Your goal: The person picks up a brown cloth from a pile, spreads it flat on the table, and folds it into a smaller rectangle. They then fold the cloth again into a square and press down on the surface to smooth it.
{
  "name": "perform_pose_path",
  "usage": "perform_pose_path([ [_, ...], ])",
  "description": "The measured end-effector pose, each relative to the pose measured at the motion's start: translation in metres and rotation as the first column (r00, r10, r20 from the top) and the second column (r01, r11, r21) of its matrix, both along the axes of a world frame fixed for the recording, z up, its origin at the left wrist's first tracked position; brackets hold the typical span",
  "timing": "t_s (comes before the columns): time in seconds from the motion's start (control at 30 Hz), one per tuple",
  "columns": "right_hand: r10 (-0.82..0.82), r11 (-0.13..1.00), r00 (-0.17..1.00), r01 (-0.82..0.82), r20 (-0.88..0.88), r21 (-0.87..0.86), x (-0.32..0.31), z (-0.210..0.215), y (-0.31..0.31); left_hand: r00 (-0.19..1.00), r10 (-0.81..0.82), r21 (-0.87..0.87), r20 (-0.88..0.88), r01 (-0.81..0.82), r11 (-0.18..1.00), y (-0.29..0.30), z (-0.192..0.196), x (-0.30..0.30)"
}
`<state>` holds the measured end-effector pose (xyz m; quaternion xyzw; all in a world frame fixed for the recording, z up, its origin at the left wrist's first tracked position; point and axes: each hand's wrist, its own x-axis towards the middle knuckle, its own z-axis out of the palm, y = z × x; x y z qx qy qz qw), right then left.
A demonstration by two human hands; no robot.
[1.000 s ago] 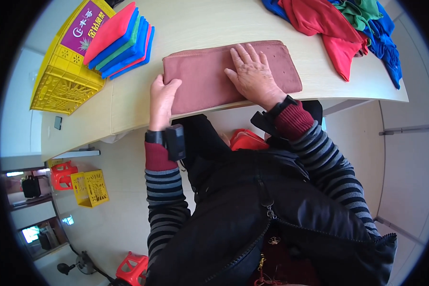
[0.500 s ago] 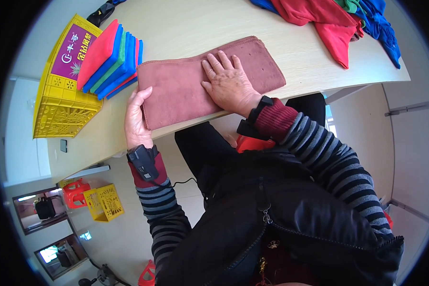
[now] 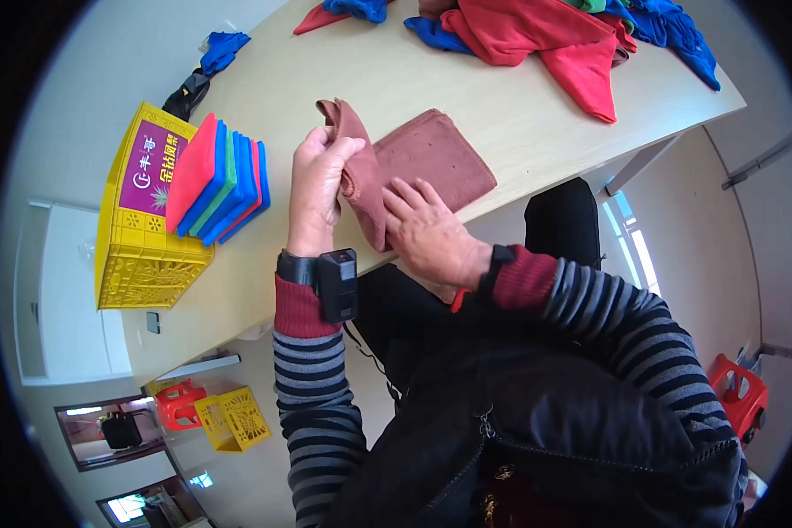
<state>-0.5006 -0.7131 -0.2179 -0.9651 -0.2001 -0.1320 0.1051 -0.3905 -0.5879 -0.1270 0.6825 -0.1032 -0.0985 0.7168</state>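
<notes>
A reddish-brown cloth (image 3: 440,161) lies by the table's near edge. Its right part is flat, while the left part stands raised off the table in my left hand (image 3: 315,187). That hand pinches the raised part between thumb and fingers near its top edge. My right hand (image 3: 433,231) rests on the cloth with outstretched fingers, just beside the raised part, the fingertips at the bend. To the left stands a stack of folded cloths (image 3: 238,192) in red, blue and green.
A yellow plastic crate (image 3: 154,260) stands at the table's left, against the stack. A heap of loose red, blue and green cloths (image 3: 537,35) covers the far right. Further left lie a crumpled blue cloth (image 3: 224,51) and a small dark flat object (image 3: 153,323).
My left hand has lifted the left part of the brown cloth and carried it up and rightward. My right hand has slid nearer to the cloth's front edge. The whole view has shifted.
</notes>
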Motion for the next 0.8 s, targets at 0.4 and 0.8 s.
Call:
perform_pose_path([
  [0.4,0.144,0.990,0.986,-0.144,-0.079,-0.003,-0.033,-0.021,-0.015,0.960,-0.158,0.659,0.231,-0.035,0.751,-0.104,-0.066,0.006],
  [0.8,-0.006,0.986,0.969,-0.034,0.247,0.160,-0.027,-0.042,-0.016,0.869,-0.129,0.516,0.478,-0.159,0.841,-0.022,-0.053,-0.015],
])
